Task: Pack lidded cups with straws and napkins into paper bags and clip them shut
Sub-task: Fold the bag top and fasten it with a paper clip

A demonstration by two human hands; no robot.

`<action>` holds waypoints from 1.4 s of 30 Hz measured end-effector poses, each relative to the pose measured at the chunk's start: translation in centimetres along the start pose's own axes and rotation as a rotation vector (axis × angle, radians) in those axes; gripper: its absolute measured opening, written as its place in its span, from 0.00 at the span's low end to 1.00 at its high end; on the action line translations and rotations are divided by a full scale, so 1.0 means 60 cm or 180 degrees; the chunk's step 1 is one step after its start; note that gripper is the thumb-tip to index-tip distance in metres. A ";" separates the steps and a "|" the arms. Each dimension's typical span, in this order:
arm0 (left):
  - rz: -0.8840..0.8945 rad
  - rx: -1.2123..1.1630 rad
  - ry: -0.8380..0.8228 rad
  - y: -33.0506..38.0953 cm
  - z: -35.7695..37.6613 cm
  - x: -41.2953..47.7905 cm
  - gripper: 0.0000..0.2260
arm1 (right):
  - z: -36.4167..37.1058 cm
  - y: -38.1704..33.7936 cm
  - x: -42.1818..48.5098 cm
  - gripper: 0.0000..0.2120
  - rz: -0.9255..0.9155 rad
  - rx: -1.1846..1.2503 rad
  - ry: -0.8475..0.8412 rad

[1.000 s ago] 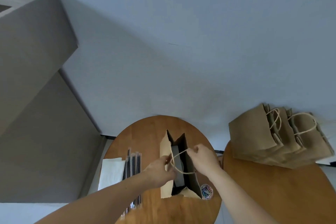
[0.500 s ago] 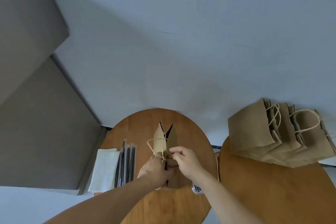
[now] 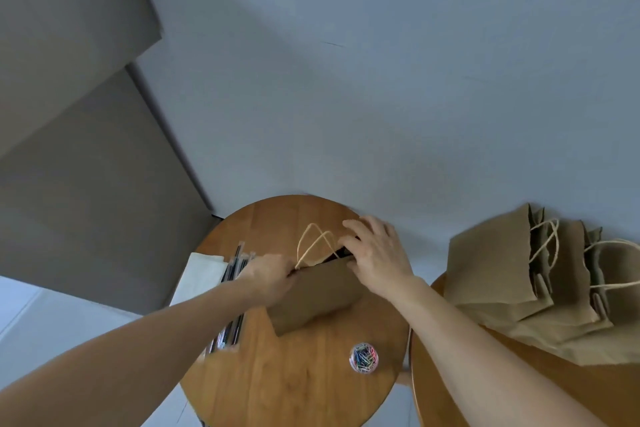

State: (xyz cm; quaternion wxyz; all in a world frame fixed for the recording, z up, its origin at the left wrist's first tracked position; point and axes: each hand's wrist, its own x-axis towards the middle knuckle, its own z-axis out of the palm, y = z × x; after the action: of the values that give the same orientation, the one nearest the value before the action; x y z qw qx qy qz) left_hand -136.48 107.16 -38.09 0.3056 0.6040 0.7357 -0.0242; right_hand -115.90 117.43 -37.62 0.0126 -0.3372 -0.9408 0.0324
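A brown paper bag (image 3: 313, 295) stands on the round wooden table (image 3: 294, 385), its wide side turned to me and its twine handles (image 3: 313, 244) sticking up. My left hand (image 3: 268, 276) pinches the bag's top edge at the left end. My right hand (image 3: 375, 253) lies over the top at the right end, fingers spread and slightly bent on the rim. A small round clear tub of coloured paper clips (image 3: 363, 357) sits near the table's right front. Whatever is inside the bag is hidden.
Wrapped straws (image 3: 233, 298) and a stack of white napkins (image 3: 199, 276) lie at the table's left. On a second wooden table (image 3: 502, 388) to the right, several brown paper bags (image 3: 540, 274) with handles lie on their sides. A grey wall rises behind.
The bag has turned from narrow side to wide side facing me, and its mouth has been pressed together. My right hand moved to the top's right end. The view shifted; the clip tub now shows fully.
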 end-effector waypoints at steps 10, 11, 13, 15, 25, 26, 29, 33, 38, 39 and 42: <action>0.0036 -0.0258 0.0843 0.031 -0.009 0.014 0.04 | 0.017 0.026 -0.009 0.04 0.0224 0.0720 0.0092; 0.0117 -0.0284 0.0965 0.030 -0.002 0.012 0.03 | 0.019 0.026 -0.012 0.04 0.0197 0.0763 0.0165; 0.0256 -0.0349 0.1204 0.021 0.009 0.013 0.08 | 0.026 0.029 -0.022 0.03 0.0163 0.0941 0.0449; 0.0352 -0.0411 0.1231 0.011 0.011 0.015 0.09 | 0.040 0.034 -0.037 0.06 0.0482 0.1296 0.0910; 0.0652 -0.0393 0.1259 0.010 0.019 0.048 0.07 | 0.214 0.021 -0.179 0.07 0.1899 0.1574 -0.1197; 0.0661 -0.0403 0.1305 0.010 0.023 0.050 0.07 | 0.229 0.014 -0.185 0.08 0.1881 0.1485 -0.1401; 0.0654 -0.0446 0.1434 0.008 0.033 0.047 0.07 | 0.260 -0.002 -0.199 0.10 0.1888 0.1088 -0.1737; 0.0723 -0.0476 0.1637 0.007 0.043 0.042 0.05 | 0.288 -0.010 -0.211 0.09 0.1811 0.0819 -0.1906; 0.0658 -0.0501 0.1639 0.008 0.045 0.042 0.05 | 0.305 -0.023 -0.208 0.07 0.1732 0.0614 -0.1998; 0.0641 -0.0500 0.1629 0.009 0.045 0.041 0.05 | 0.306 -0.024 -0.208 0.07 0.1746 0.0568 -0.2005; 0.0651 -0.0537 0.1615 0.012 0.044 0.038 0.05 | 0.307 -0.025 -0.209 0.07 0.1733 0.0480 -0.1945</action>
State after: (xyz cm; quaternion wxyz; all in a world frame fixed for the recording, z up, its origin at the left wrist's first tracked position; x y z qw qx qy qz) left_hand -134.92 108.29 -41.09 0.1618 0.6343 0.7233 0.2199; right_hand -108.03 107.37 -55.92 -0.2516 -0.5466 -0.7728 0.2019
